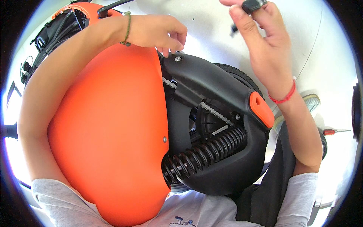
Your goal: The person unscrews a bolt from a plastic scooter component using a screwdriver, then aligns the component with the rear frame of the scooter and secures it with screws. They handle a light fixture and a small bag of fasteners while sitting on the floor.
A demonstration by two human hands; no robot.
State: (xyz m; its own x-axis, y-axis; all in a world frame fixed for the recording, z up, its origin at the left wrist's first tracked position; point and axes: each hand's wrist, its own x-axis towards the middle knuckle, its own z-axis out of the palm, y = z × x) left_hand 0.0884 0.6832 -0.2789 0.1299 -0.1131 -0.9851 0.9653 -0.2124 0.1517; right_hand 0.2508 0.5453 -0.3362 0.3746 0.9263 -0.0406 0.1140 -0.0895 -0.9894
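My left hand (170, 36) has curled fingers at the top edge of the orange body panel (106, 113), beside the black rear housing (196, 72); what its fingertips hold, if anything, is too small to make out. My right hand (261, 41) is raised above the floor at the upper right, gripping a small black object (251, 6) between thumb and fingers. Below the hands, a chain (215, 113) and a black coil spring shock (204, 153) show inside the housing. An orange oval cap (261, 109) sits on the housing's right side, and part of a tyre (238, 73) shows behind.
The vehicle's orange front part (89, 9) with black fittings extends to the upper left. The pale floor (310, 45) surrounds it. A red-handled screwdriver (332, 131) lies at the right, near my foot (310, 104).
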